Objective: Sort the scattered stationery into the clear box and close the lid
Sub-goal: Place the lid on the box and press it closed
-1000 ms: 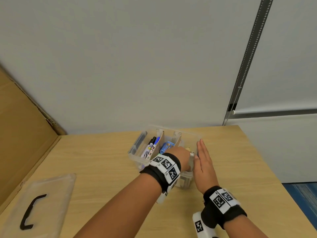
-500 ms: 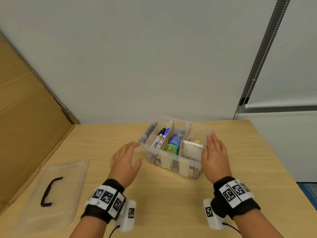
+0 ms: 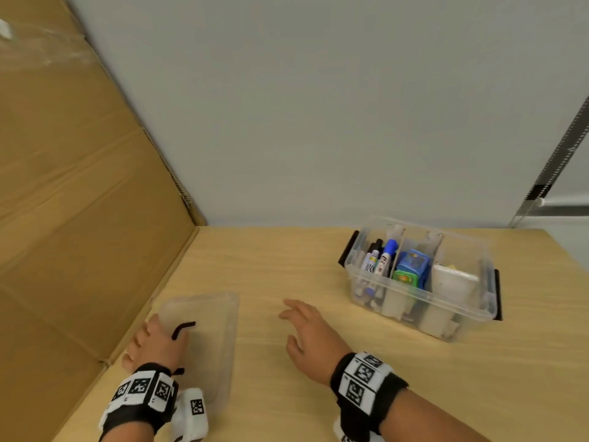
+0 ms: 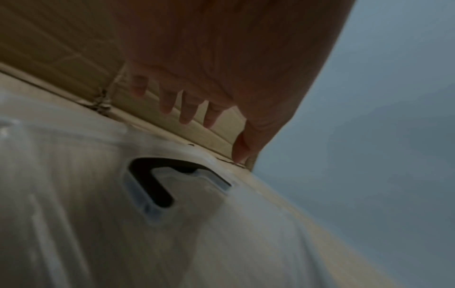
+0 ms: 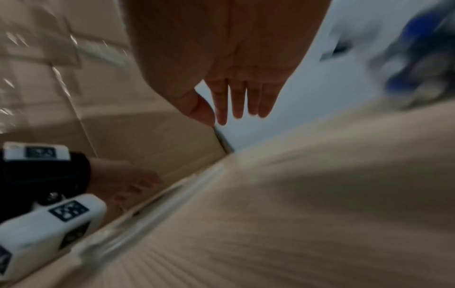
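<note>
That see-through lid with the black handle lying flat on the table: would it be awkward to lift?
Probably light: the clear lid looks like thin plastic. It lies flat on the table, so its smooth edges may be slippery to get under. The black handle sits in a recess and offers the left hand a surer hold.

- Bare table (image 3: 318,275) lies open ahead of the right hand (image 3: 314,336), between it and the clear box (image 3: 420,301) further ahead to its right.
- The box stands with its top open and nothing above its rim.
- The lid (image 3: 213,342) lies flat between the two hands, under the left hand (image 3: 156,346).
- A cardboard wall (image 3: 79,218) rises just beside the left hand's outer side, blocking passage there.
- A grey wall (image 3: 318,106) closes the far edge.
</note>
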### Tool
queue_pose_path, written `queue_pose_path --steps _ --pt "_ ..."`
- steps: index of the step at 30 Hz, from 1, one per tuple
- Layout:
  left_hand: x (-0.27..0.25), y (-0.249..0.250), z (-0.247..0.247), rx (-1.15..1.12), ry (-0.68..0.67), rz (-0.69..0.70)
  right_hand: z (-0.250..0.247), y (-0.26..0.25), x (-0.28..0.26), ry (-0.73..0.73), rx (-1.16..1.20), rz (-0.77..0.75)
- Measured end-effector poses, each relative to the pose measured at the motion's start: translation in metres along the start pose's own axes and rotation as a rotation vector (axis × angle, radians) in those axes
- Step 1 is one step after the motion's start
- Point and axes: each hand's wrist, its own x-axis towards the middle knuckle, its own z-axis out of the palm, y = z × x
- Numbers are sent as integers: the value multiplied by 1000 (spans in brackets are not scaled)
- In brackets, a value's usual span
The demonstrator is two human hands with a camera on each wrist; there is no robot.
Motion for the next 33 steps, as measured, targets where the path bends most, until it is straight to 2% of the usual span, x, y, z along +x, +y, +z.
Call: queue_pose_path --steps 3,7,10,13,16,18,22,25,27,30,33 --pt "20 -11 0 -19 -87 -56 28 -13 33 -212 16 84" --pt "25 -7 -1 -77 -163 -1 51 -30 54 -350 -13 157" --pt "23 -1 -3 -121 -181 -13 61 -41 55 -339 57 183" --pt "22 5 -11 -295 -157 -47 59 -39 57 -293 124 216" --pt "15 13 -26 -403 -164 35 48 -31 59 -262 184 243" --pt "5 23 -37 -412 -127 158 35 -29 58 -161 157 212" --pt "-32 60 -56 -446 -62 597 -7 -32 58 287 -123 61" --pt "-62 94 -66 -472 -43 936 -47 -35 50 418 -153 59" --pt "-79 115 -67 -486 5 1095 -74 -33 37 494 -128 65" --pt "-99 143 -65 -502 142 1189 -109 -22 14 658 -143 70" --pt "-107 161 -55 -470 273 1070 -141 1 -9 851 15 148"
